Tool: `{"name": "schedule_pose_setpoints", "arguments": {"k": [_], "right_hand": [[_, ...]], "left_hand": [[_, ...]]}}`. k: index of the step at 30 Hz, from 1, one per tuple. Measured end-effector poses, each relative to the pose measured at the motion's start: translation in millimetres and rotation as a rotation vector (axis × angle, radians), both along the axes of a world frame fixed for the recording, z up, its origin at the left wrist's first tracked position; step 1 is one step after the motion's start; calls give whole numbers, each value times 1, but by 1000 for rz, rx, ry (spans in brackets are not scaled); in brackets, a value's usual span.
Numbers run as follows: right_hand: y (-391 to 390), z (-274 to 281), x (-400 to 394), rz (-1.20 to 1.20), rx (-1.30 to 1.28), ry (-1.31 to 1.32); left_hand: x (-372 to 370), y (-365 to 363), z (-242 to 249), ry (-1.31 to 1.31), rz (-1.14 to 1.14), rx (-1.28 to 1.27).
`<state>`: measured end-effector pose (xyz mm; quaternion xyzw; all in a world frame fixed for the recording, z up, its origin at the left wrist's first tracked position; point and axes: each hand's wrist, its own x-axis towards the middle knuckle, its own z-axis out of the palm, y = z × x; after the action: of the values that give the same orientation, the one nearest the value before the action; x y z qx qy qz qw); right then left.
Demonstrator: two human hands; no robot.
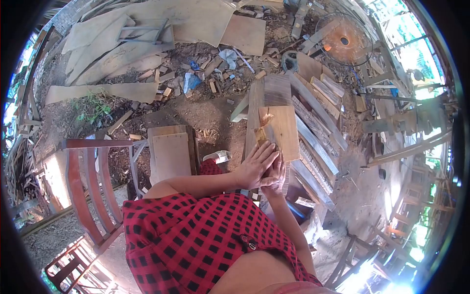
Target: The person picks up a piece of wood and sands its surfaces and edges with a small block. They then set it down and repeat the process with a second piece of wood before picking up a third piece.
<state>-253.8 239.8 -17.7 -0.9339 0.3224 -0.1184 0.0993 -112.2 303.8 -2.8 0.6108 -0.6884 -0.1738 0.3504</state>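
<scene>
A flat light-brown wooden board [285, 125] lies on a narrow wooden bench [276, 88], with a worn, splintered patch [265, 128] along its left edge. My left hand [258, 164] comes in from the left and bears down at the board's lower end, fingers stretched and close together. Right beside it and partly beneath it, my right hand [275, 174] is bent, its fingers curled. The two hands overlap and touch. Something dark shows between them and the board, but what they grip is covered by the fingers.
Several planks [316, 132] lean together right of the bench. A wooden stool [171, 154] and a red-brown chair [90, 181] stand to the left. Offcuts and scraps litter the dirt floor. A round fan guard [344, 40] is at the far right, large sheets [196, 22] at the back.
</scene>
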Motion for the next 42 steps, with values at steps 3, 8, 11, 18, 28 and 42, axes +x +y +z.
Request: {"name": "schedule_pose_setpoints", "arguments": {"k": [3,8,11,18,28,42], "right_hand": [[-9,1,9,12,3,-19],[-66,-14,55,13,-40,23],[-82,-2,73,-2,-18,37],[-60,-5,37,14,20,-35],[-9,11,-12,-50,53,-57],[-113,-9,60,-55,-44,-33]], "left_hand": [[7,-7,1,52,9,-32],[43,-56,-2,65,125,-98],[56,-81,-5,48,147,-109],[27,-59,1,-8,119,-81],[-15,-21,4,60,-55,-18],[44,-116,5,-67,150,-62]]}}
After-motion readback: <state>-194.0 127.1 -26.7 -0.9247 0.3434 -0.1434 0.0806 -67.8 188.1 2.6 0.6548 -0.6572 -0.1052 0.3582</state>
